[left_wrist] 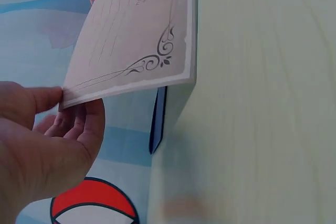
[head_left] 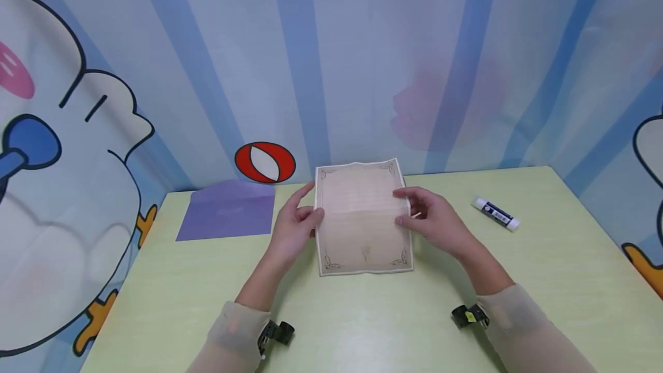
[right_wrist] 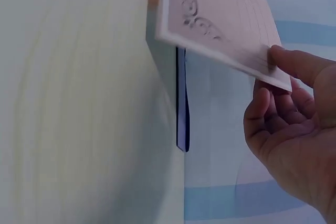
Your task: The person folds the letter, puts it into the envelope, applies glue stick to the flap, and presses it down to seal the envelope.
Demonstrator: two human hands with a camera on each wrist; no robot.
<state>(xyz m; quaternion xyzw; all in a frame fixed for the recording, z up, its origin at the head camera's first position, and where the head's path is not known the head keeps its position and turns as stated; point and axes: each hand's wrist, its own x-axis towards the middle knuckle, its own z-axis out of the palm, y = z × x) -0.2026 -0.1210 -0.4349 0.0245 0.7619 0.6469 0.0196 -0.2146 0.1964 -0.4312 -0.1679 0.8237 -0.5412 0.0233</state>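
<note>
Above the middle of the table (head_left: 373, 327), toward its back edge, a cream sheet of letter paper (head_left: 362, 223) with scrollwork corners is held raised and tilted, creased across its middle. On its left edge, the left hand (head_left: 292, 226) pinches it, thumb in front and fingers behind. Along the right edge, the right hand (head_left: 437, 217) pinches likewise, its thumb on the front face. Near the back left corner lies a purple envelope (head_left: 228, 212), flap toward the back edge. Toward the back right corner, a capped glue stick (head_left: 495, 214) lies aslant, apart from the right hand. Behind the table hangs a blue-striped backdrop (head_left: 357, 73) bearing a red-and-white oval (head_left: 285, 161).
</note>
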